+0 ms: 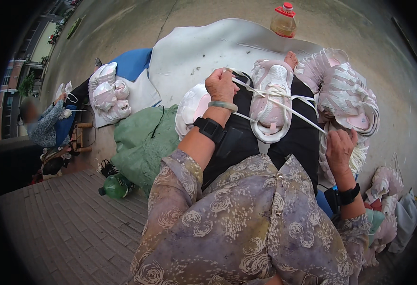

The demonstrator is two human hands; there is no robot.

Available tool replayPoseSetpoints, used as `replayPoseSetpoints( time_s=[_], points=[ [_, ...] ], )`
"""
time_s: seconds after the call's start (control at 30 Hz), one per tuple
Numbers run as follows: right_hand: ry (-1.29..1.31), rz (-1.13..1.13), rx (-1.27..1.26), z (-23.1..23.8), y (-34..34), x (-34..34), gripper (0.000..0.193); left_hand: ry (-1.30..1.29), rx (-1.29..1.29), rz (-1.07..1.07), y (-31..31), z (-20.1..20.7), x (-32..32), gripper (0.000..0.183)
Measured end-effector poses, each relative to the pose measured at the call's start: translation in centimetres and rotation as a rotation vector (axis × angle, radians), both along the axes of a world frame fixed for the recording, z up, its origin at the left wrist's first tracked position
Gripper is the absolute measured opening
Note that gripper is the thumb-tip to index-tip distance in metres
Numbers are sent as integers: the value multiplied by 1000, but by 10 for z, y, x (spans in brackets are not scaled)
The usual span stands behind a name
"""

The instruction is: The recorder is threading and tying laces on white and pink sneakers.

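A white and pale pink shoe upper [269, 104] lies between my thighs, its toe pointing away from me and its opening toward me. White laces [291, 108] run through its eyelets and stretch out to both sides. My left hand [221, 85] is closed on one lace to the left of the upper, near its toe end. Lower on the right, my right hand [340, 147] pinches the other lace, which is drawn in a straight diagonal line from the upper. The fingertips of both hands are partly hidden.
Stacked pink-white uppers [336, 90] stand at my right; another stack [190, 108] is at my left. A green sack [144, 137] and green bottle [116, 186] lie left. A white sheet [208, 50] spreads ahead, with a red-capped jug [283, 21] beyond. Another person [47, 126] sits far left.
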State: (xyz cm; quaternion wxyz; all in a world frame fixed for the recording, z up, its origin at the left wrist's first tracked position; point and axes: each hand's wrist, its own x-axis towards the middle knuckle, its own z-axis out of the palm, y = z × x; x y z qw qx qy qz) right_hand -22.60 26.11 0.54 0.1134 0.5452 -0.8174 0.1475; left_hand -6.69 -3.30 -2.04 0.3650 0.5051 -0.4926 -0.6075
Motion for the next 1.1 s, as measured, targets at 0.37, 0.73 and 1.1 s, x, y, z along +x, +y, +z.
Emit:
replayPoseSetpoints(
  time_s=[0.37,0.73,1.1],
  points=[
    [58,-612,278,-85,176,-59,4,-47,-126,-312,41,-13,-10,14],
    [-590,-40,-32,-51,6,-28,31,-93,-178,-381,39,-21,-7,4],
    [-437,239,-60,-38,-82,19,10,-252,-328,-335,35,-30,-11,9]
  ],
)
